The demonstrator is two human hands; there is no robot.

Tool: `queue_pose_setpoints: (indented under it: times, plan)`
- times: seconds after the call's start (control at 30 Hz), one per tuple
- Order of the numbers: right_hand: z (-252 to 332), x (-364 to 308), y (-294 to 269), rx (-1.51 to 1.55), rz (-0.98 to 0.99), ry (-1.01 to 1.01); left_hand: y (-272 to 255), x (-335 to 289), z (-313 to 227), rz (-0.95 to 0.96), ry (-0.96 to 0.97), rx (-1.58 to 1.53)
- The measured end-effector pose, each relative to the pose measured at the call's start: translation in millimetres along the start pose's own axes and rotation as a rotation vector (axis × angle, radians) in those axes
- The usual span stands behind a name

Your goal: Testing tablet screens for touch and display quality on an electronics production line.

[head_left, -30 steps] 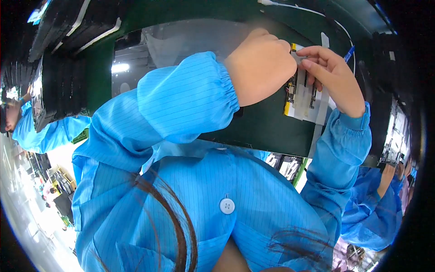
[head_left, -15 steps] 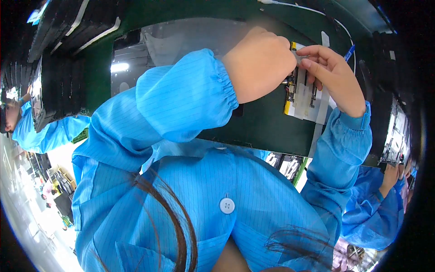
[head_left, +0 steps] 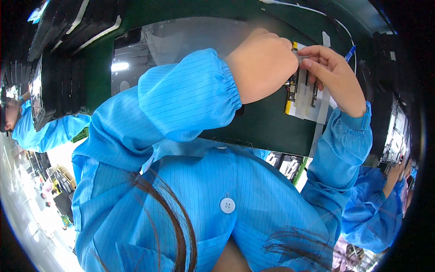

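A flat white pack [head_left: 294, 109] with yellow corners and small circuit parts along its left side lies on the dark green mat, right of centre. Translucent strips [head_left: 302, 97] lie across it. My left hand [head_left: 265, 65] is curled into a fist over its upper left side, back of the hand up. That fist hides its own fingertips and whatever they hold. From the right, my right hand [head_left: 333, 75] pinches a greyish translucent film between thumb and forefinger, close beside the left knuckles. Its other fingers curl above the pack.
A large clear plastic sheet [head_left: 165, 43] lies on the mat [head_left: 258, 129] to the left. Black stacked trays [head_left: 63, 88] rise at far left. A blue pen [head_left: 350, 53] and a white cable [head_left: 337, 21] are beyond my right hand. Co-workers in blue sit at both sides.
My left hand and forearm have shifted very slightly to the right. The right hand stays in nearly the same place, and the pack has barely moved.
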State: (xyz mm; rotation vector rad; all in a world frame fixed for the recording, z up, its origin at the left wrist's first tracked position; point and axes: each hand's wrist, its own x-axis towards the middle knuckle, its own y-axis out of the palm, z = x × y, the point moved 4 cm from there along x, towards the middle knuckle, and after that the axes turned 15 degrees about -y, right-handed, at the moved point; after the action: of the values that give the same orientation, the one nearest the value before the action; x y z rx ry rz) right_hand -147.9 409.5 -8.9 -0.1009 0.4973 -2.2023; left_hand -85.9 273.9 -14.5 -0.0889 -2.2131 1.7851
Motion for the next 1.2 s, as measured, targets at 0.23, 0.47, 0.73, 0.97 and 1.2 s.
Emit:
queue_pose_setpoints:
  times: [0.23, 0.47, 0.73, 0.97, 1.2]
  plan:
    - [0.4, -0.2, 0.1, 0.002, -0.008, 0.001, -2.6, -0.2, -1.2, 0.004, 0.003, -0.006]
    - [-0.4, -0.2, 0.2, -0.03, -0.003, -0.004, -3.9, -0.2, -6.2, 0.025, 0.004, -0.005]
    - [0.7, -0.4, 0.3, -0.034, -0.008, -0.003, -3.5, -0.5, -3.1, 0.051, -0.012, -0.001]
    - [1.1, -0.8, 0.2, -0.037, -0.012, 0.001, -3.5, -0.5, -3.8, 0.041, -0.013, 0.008]
    - [-1.8, -0.4, 0.1, -0.016, -0.002, -0.004, -5.6, -1.1, -4.2, 0.012, 0.007, -0.038]
